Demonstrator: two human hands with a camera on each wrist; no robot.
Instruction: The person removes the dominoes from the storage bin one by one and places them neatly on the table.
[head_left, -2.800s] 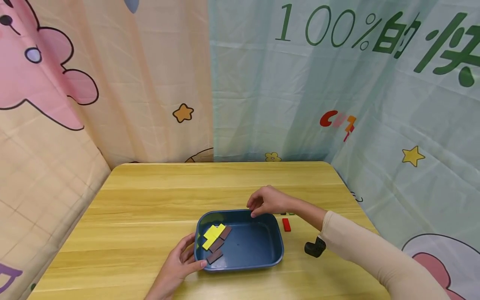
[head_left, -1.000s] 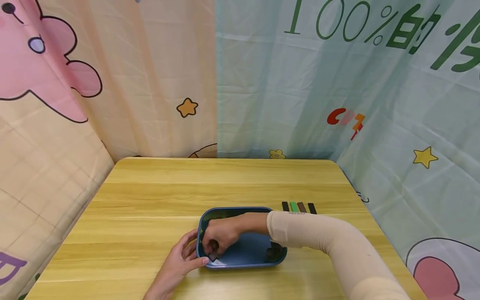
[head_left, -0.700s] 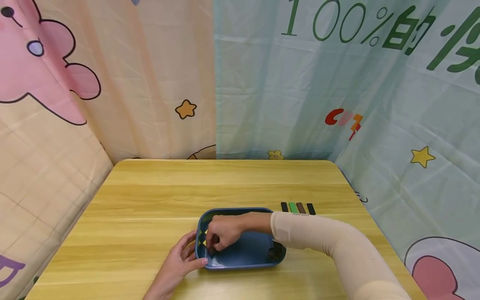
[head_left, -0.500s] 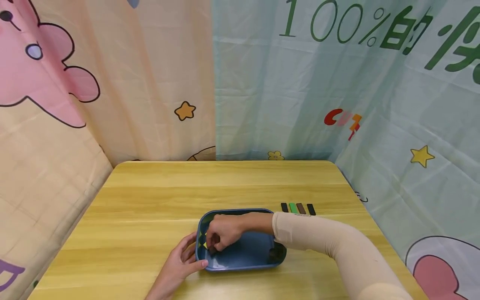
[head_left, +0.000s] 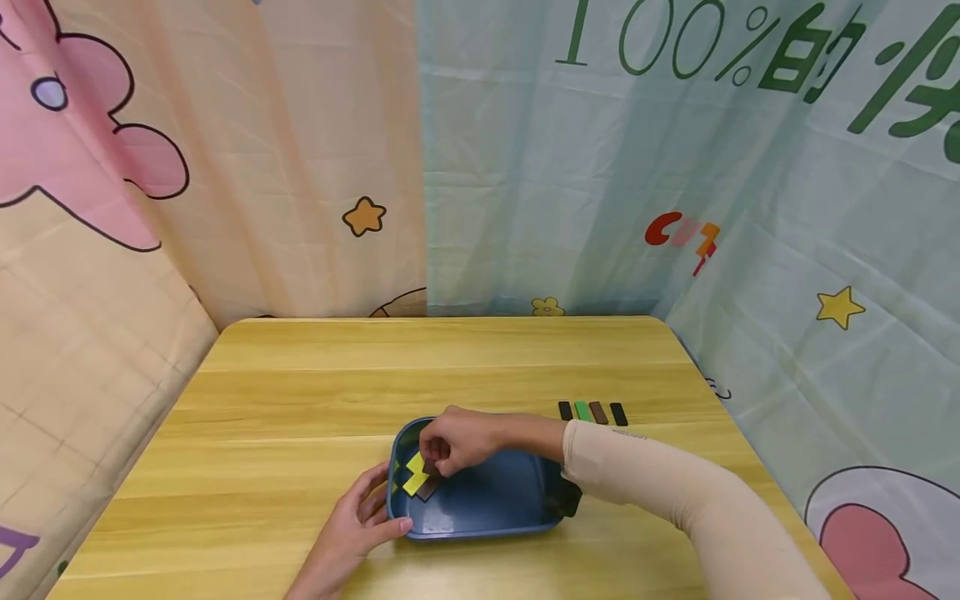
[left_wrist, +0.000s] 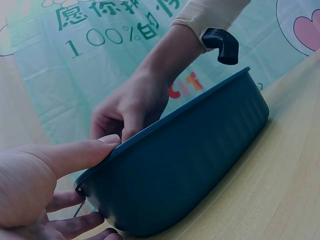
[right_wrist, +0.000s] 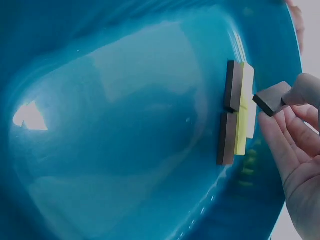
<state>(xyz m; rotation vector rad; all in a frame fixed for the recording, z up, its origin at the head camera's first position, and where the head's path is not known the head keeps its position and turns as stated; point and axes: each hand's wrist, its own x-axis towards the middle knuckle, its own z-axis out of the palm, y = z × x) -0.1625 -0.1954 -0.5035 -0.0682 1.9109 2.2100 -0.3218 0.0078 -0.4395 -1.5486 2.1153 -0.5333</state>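
A blue plastic tub (head_left: 495, 517) stands on the table, with yellow domino blocks (head_left: 414, 483) and brown ones (head_left: 427, 489) lying together at its left end. My left hand (head_left: 358, 521) grips the tub's left end, thumb on the rim and fingers around the outside wall, as the left wrist view also shows. Over the blocks, inside the tub, my right hand (head_left: 461, 439) pinches a single brown domino block (right_wrist: 272, 98) between thumb and fingers. In the right wrist view that block is tilted, apart from two brown blocks (right_wrist: 227, 137) set against the yellow ones.
Beyond the tub's far right corner lies a row of blocks: black (head_left: 618, 414), green (head_left: 582, 410), brown (head_left: 598, 412) and another black one (head_left: 565, 410). A black wrist camera (left_wrist: 222, 46) hangs at the right sleeve (head_left: 637, 467). Printed curtains (head_left: 525, 208) surround the table (head_left: 300, 375).
My right hand has gone from the far rim down to the tub's left end, taken a brown block, and since moved slightly toward the far side. My left hand has stayed on the tub.
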